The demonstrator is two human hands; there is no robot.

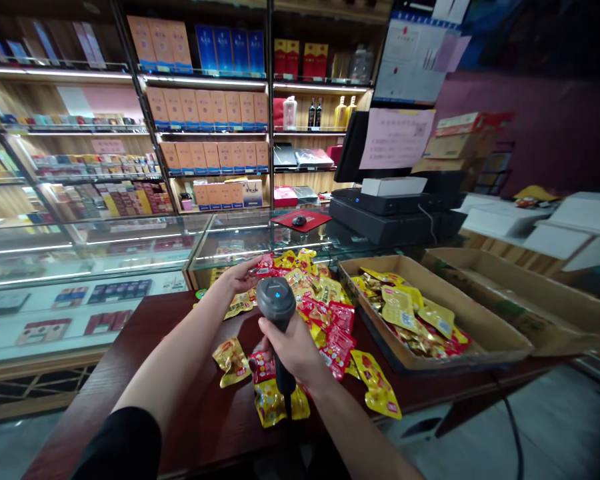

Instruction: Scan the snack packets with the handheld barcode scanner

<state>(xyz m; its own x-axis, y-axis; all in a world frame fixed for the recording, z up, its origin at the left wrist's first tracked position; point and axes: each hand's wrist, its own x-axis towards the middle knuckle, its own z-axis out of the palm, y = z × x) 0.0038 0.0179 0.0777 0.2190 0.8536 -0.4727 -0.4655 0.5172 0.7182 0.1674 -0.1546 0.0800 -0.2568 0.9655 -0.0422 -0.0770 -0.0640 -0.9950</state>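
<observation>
A dark barcode scanner (276, 300) with a small blue light stands upright in my right hand (293, 343), whose fingers wrap round its handle. Farther out, my left hand (243, 275) has its fingers closed on a red snack packet (265, 265) at the pile's far left edge. The pile of red and yellow snack packets (325, 290) spreads over the dark wooden table (180, 373). Closer to me lie a gold packet (231, 361) and a yellow packet (270, 403), the latter partly hidden behind the scanner's handle. Another yellow packet (376, 383) lies near the table's front edge.
To the right, an open cardboard box (460, 320) holds more packets, with a second cardboard box (545, 307) beside it. Behind the table runs a glass counter (145, 247) with a mouse (299, 221) and a monitor (353, 147). A cable (515, 420) hangs at right.
</observation>
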